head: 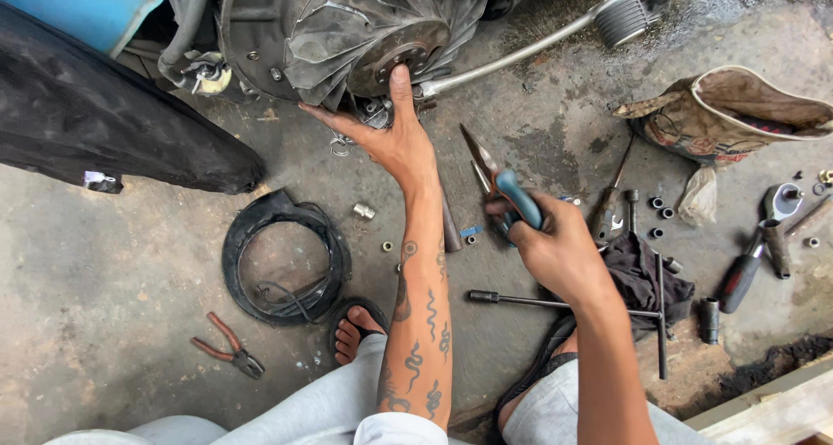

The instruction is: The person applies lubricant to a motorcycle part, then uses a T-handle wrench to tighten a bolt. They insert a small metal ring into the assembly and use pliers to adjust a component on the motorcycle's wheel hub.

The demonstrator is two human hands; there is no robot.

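Head view: bag (737, 115) lies open.

The left hand (395, 137) presses fingertips against a grimy, dark metal engine casing (347, 29); the right hand (555, 250) grips blue-handled long-nose pliers (503, 189) (jaws pointing up-left) above the stained concrete floor (130, 271).

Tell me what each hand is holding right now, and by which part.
The right hand holds long-nose pliers by their blue handles, jaws pointing up and away. The left hand holds nothing; its fingers rest against the engine's round metal disc.
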